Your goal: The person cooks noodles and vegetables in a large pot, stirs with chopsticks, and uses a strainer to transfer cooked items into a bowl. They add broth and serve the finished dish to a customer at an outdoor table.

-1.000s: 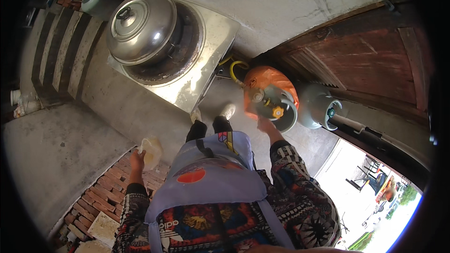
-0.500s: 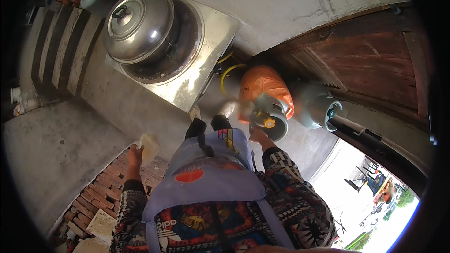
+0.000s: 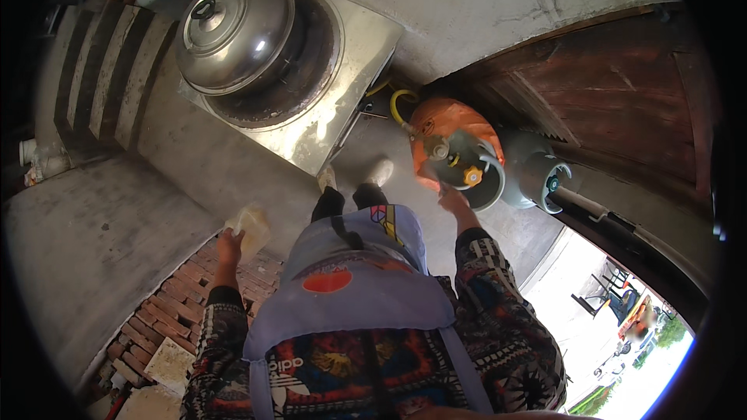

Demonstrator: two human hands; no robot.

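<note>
- The right hand [image 3: 451, 201] now rests on the near rim of the orange cylinder's [image 3: 445, 126] grey collar, fingers curled over the edge; a second ago it was reaching toward that collar from further back.
- The cylinder stands on the concrete floor [image 3: 233, 175] just off the right corner of the steel stove [image 3: 342, 70], beside a grey cylinder [image 3: 533, 175] that touches or nearly touches it. A yellow hose [image 3: 398, 103] runs from its valve toward the stove.
- In the view the orange cylinder has shifted from the right of the feet to just ahead of them, so the person seems to have stepped closer; whether the cylinder itself has moved I cannot tell.
- The left hand [image 3: 230, 247] is closed around a pale, crumpled bag or cloth [image 3: 250, 225], held low over the brick edge [image 3: 167, 307], much as it was a second ago.
- A domed metal lid [image 3: 233, 31] sits on the stove's burner, unchanged.
- Judging from the grip, the work in hand is handling the orange cylinder by its collar, with the valve and its yellow knob [image 3: 471, 177] just beyond the fingers.
</note>
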